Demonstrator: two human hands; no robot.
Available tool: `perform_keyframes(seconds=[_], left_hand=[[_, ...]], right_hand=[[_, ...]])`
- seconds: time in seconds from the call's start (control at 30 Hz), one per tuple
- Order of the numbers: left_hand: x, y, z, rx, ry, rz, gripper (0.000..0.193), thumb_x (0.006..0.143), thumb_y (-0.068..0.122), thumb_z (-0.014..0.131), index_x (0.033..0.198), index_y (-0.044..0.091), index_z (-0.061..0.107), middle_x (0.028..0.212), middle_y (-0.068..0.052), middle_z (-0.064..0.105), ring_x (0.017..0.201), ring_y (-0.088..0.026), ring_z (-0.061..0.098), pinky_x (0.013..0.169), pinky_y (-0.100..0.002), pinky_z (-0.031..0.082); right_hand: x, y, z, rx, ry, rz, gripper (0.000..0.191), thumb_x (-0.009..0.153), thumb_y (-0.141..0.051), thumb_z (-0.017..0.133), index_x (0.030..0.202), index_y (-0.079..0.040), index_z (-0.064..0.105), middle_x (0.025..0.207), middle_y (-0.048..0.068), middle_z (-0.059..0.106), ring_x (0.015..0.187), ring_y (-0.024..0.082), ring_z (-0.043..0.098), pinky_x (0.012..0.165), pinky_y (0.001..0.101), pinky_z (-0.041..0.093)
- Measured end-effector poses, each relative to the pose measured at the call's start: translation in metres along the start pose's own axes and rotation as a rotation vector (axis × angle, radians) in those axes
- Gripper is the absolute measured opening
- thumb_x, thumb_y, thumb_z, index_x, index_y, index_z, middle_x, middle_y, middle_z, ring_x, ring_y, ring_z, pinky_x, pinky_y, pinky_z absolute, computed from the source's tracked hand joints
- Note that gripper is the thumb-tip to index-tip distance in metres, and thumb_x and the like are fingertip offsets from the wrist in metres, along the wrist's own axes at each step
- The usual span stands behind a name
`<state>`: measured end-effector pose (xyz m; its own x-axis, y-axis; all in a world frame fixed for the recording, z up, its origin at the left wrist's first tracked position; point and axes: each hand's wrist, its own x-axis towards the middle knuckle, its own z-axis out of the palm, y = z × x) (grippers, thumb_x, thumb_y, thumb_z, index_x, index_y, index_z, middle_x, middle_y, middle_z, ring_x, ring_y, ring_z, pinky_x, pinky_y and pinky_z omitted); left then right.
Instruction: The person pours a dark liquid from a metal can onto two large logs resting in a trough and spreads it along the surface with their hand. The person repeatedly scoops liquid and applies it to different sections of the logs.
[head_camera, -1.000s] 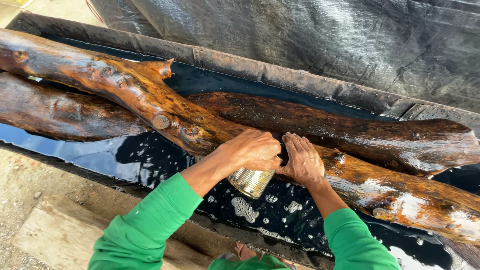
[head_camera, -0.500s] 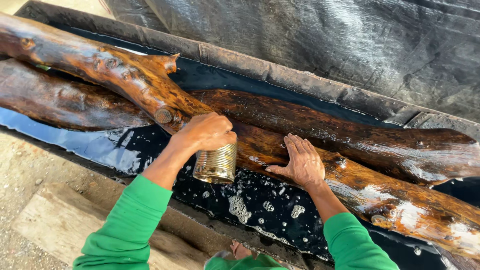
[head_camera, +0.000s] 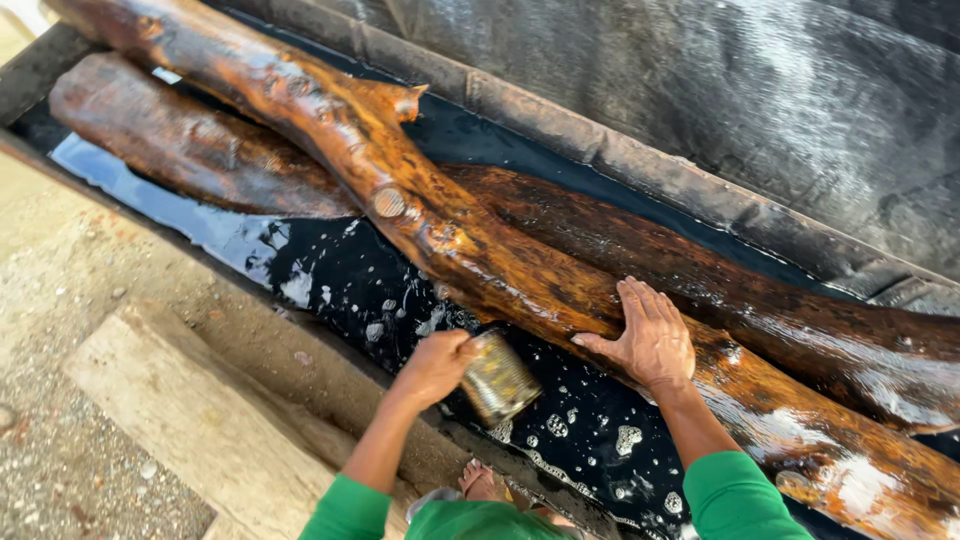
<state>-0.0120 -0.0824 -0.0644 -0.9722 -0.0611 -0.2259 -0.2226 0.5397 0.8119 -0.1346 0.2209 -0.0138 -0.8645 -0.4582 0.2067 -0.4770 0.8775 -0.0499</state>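
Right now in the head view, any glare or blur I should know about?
Head view: strong daylight, glare patches on the wet long log and on the dark liquid in the trough. The tin can in the left hand is slightly motion-blurred. The right hand, flat on the log, is sharp.

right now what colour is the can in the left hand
Dull gold metal, wet and shiny, on the can held by the left hand; seen in the head view.

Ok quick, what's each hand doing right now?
Left hand: closed around a metal can, held over the dark liquid.
Right hand: open, palm flat on the wet log.
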Motion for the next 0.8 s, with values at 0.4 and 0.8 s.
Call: perform_keyframes(seconds=[0.4,0.8], left_hand=[[-0.001,0.013,0.063,-0.388,-0.233,-0.425,0.032,0.103,0.034,0.055,0.096,0.003,0.059,0.076,-0.013,0.059,0.065,-0.029,0.073,0.05,-0.041,0.051],[0.003,0.006,0.073,0.003,-0.032,-0.122,0.026,0.098,0.027,0.06,0.097,0.001,0.065,0.088,-0.026,0.069,0.088,-0.047,0.067,0.072,-0.052,0.054]], right_hand=[[-0.004,-0.01,0.005,-0.023,0.007,-0.01,0.109,0.066,-0.082,0.067,0.141,-0.004,0.057,0.149,0.011,0.056,0.14,0.025,0.049,0.119,0.0423,0.036],[-0.002,-0.007,0.002,-0.038,-0.033,0.009,0.112,0.065,-0.085,0.065,0.144,-0.005,0.053,0.149,0.01,0.054,0.14,0.027,0.048,0.119,0.0423,0.034]])
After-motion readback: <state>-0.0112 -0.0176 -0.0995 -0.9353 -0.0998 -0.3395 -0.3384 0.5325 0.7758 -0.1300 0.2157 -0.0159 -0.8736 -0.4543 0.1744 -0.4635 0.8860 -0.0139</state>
